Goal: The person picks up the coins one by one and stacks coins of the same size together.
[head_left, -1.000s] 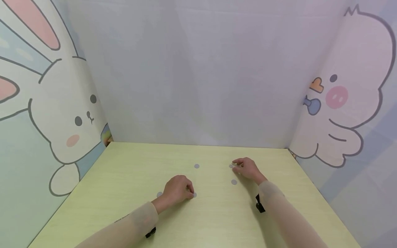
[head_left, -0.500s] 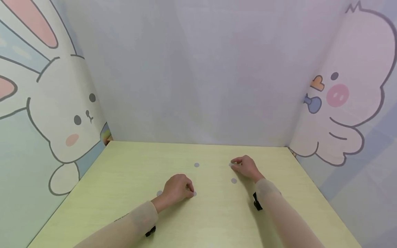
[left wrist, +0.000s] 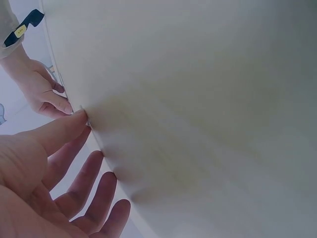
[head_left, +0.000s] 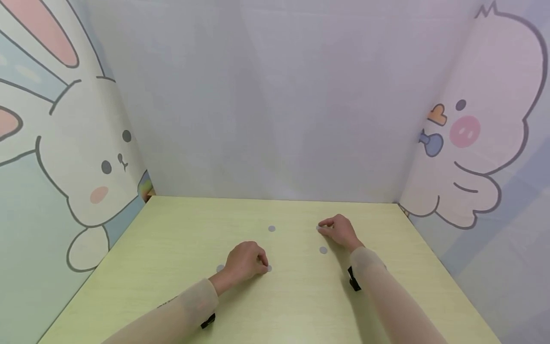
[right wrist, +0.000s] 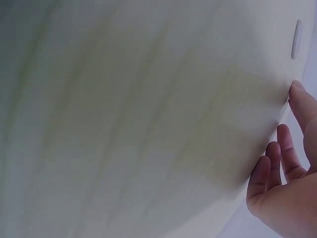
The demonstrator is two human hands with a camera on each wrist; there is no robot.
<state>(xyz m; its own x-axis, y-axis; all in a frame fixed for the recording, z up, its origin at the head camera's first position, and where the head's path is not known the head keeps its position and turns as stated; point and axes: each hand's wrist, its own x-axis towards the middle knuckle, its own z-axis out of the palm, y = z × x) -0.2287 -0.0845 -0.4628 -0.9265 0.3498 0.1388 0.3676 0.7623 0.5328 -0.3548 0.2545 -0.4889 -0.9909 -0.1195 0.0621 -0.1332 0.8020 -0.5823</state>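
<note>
In the head view my left hand (head_left: 245,262) rests low over the table, its thumb and forefinger pinching a small flat grey disc (head_left: 269,268) at the edge. Up close in the left wrist view, thumb and forefinger meet at the tabletop while the other fingers (left wrist: 94,198) are bent and spread. Farther back on the right, my right hand (head_left: 341,231) has thumb and forefinger around another grey disc (head_left: 318,228), mostly covered by the fingertips. The right wrist view shows that hand's fingers (right wrist: 258,178) against the tabletop, with its disc hidden.
More grey discs lie flat on the pale yellow table (head_left: 172,229): one at the back middle (head_left: 271,229), one in front of the right hand (head_left: 323,250), and one partly behind the left wrist (head_left: 220,268). Cloth walls (head_left: 266,105) with cartoon animals stand at the back and sides.
My right hand has shifted slightly left, and its fingertips have come in around the disc. The left hand stays at its disc. The head view has tilted a little.
</note>
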